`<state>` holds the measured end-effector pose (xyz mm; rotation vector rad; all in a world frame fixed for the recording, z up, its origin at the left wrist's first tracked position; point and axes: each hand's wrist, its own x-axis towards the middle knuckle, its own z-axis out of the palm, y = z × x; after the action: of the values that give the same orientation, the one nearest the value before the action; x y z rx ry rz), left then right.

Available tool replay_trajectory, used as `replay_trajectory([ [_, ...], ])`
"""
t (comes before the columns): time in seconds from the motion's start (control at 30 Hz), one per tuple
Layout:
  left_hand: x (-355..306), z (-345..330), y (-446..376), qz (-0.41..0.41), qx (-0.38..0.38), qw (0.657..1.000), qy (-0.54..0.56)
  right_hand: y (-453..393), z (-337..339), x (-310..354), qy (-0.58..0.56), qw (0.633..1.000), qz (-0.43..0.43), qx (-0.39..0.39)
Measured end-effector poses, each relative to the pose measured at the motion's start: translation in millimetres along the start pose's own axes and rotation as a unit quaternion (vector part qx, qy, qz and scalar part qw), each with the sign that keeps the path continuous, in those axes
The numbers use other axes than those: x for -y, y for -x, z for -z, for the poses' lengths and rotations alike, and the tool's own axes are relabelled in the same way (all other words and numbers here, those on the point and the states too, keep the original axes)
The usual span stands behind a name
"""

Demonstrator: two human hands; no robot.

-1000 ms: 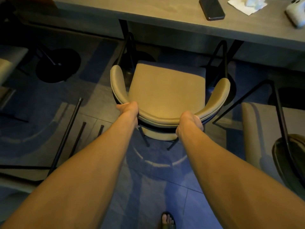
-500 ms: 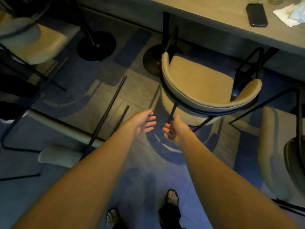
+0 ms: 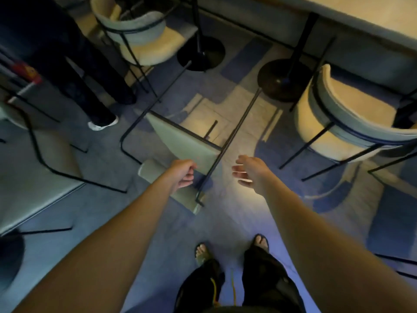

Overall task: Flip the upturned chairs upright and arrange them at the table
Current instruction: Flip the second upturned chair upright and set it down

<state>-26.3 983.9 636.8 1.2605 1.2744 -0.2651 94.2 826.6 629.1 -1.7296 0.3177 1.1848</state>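
Observation:
An upturned beige chair (image 3: pixel 184 141) lies on the carpet just ahead of me, its thin black legs (image 3: pixel 234 134) pointing up and away. My left hand (image 3: pixel 183 173) hovers over the chair's near edge with loosely curled fingers that hold nothing. To the right of the chair's long leg, my right hand (image 3: pixel 247 171) is spread open and touches nothing. An upright beige chair (image 3: pixel 352 129) stands at the right beside the table (image 3: pixel 365 16). Another upright chair (image 3: pixel 146 39) stands at the top left.
A second overturned chair (image 3: pixel 29 177) lies at the left. Two round black table bases (image 3: pixel 281 81) (image 3: pixel 200 53) sit on the floor beyond the chair. A person in dark trousers and a white shoe (image 3: pixel 102 125) stands at the upper left. My sandalled feet (image 3: pixel 260 241) are below.
Both hands let go of the upright chair's backrest. My view swung left, and my hands now reach over the upturned chair on the floor.

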Motion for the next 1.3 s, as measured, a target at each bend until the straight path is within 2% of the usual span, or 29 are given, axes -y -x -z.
replay_trajectory([
  [0.13, 37, 49, -5, 0.044, -0.017, 0.999, 0.024, 8, -46, -18, 0.027, 0.998, -0.056, 0.019],
  [0.27, 45, 67, -12, 0.062, -0.026, 0.996, 0.058, 1, -80, -22, 0.03, 0.997, -0.071, 0.009],
  [0.37, 46, 79, -23, 0.075, -0.002, 0.995, 0.072, -18, -106, -25, -0.005, 0.996, -0.085, 0.009],
  [0.6, 56, 114, -71, 0.123, -0.04, 0.986, 0.101, -69, -169, -37, -0.107, 0.983, -0.139, 0.048],
  [0.67, 59, 124, -86, 0.127, -0.04, 0.982, 0.133, -84, -187, -46, -0.149, 0.974, -0.162, 0.054],
  [0.77, 65, 137, -114, 0.139, -0.053, 0.982, 0.118, -106, -210, -59, -0.206, 0.958, -0.193, 0.051],
  [1.03, 113, 160, -258, 0.181, -0.071, 0.979, 0.066, -211, -273, -121, -0.304, 0.921, -0.242, 0.031],
  [1.3, 220, 168, -431, 0.252, -0.024, 0.963, 0.091, -352, -324, -238, -0.378, 0.864, -0.328, -0.055],
])
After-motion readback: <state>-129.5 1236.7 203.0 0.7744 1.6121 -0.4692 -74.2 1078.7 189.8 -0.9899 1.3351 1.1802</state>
